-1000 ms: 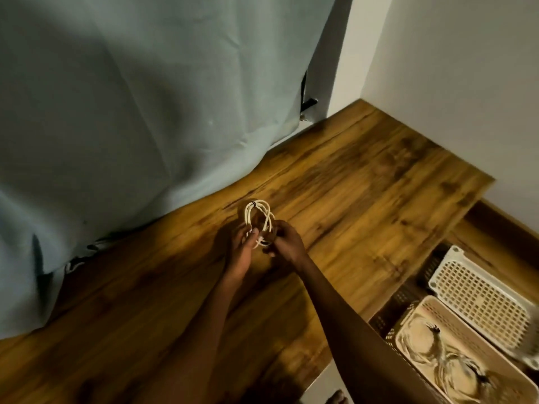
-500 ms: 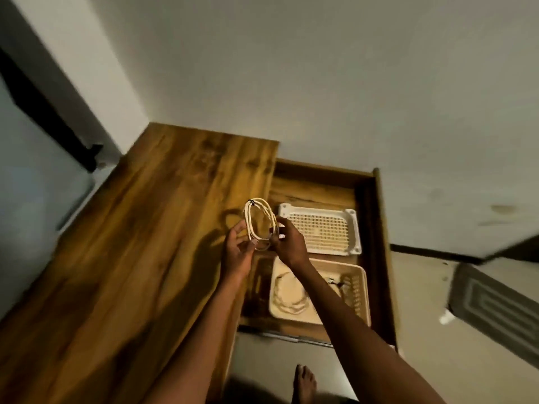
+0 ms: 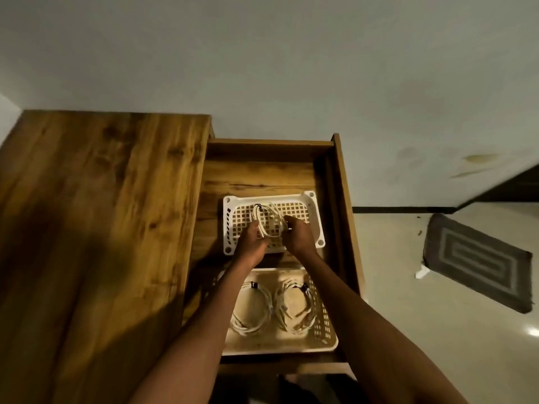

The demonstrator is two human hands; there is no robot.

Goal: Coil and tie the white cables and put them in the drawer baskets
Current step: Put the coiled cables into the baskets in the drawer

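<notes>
- Since the earlier frame both hands have carried the coiled cable (image 3: 267,221) off the desk edge and out over the far basket (image 3: 316,228) in the open drawer (image 3: 339,199)
- Left hand (image 3: 250,242) and right hand (image 3: 299,236) each pinch the coil's sides; it hangs above the far basket
- Near basket (image 3: 323,336), just this side of the far basket, holds two tied coils (image 3: 252,309)

coiled cable (image 3: 267,220) carried from tabletop to over far basket (image 3: 315,217)

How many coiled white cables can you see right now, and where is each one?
3. One coiled white cable is held by both hands above the far white lattice basket. Two more coils lie side by side in the near cream basket. The forearms may hide others.
</notes>
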